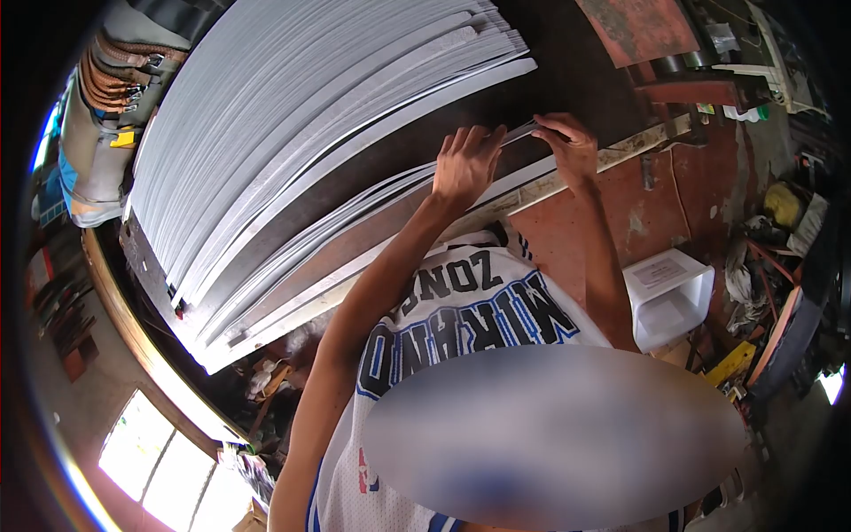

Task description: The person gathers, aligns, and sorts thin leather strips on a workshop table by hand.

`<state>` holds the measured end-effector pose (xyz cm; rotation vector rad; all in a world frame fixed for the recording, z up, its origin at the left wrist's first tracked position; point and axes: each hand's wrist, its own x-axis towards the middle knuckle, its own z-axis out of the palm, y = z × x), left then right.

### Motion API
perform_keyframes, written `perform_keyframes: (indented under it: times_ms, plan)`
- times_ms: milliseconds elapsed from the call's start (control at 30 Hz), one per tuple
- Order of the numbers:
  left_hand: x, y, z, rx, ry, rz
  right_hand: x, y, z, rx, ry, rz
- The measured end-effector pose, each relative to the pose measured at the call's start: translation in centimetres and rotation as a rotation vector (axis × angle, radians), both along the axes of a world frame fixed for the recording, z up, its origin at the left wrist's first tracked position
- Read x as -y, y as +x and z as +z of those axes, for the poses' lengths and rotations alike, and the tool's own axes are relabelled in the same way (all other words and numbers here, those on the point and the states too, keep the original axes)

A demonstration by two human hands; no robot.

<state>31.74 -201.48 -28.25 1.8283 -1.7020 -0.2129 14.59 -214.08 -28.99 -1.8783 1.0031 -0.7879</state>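
A bundle of long, thin white-grey strips [346, 206] lies curved along the near side of the dark tabletop [567, 84]. My left hand [463, 164] is closed at the right-hand end of these strips, its fingers curled over them. Just to its right, my right hand [572, 149] pinches the tip of a thin strip between thumb and fingertips. A short length of strip [519, 133] spans the gap between my two hands. Beyond them, a broad stack of similar strips [310, 97] covers much of the table.
A pale edge rail [643, 144] runs along the near side of the table. Brown braided belts [115, 75] hang at the far left. A white plastic bin [671, 297] stands below my right arm. A reddish metal plate [638, 31] lies at the back right.
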Motion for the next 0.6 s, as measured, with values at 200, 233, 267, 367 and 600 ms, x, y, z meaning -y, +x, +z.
perform_keyframes:
  times_ms: [200, 233, 267, 367, 600]
  plan:
    - [-0.15, 0.15, -0.2, 0.007, -0.011, -0.003, 0.04, 0.09, -0.06, -0.022, -0.001, 0.001]
    - [-0.13, 0.15, -0.23, 0.005, -0.008, -0.003, 0.06, 0.13, -0.08, -0.014, 0.002, -0.01]
    - [-0.13, 0.17, -0.25, 0.005, -0.009, -0.004, 0.06, 0.15, -0.09, -0.014, 0.002, -0.01]
    - [-0.14, 0.15, -0.24, 0.001, -0.023, -0.009, 0.01, 0.38, 0.36, -0.083, -0.09, -0.071]
    - [-0.36, -0.14, -0.59, 0.066, 0.02, -0.041, -0.65, 0.48, 0.33, -0.082, -0.133, -0.075]
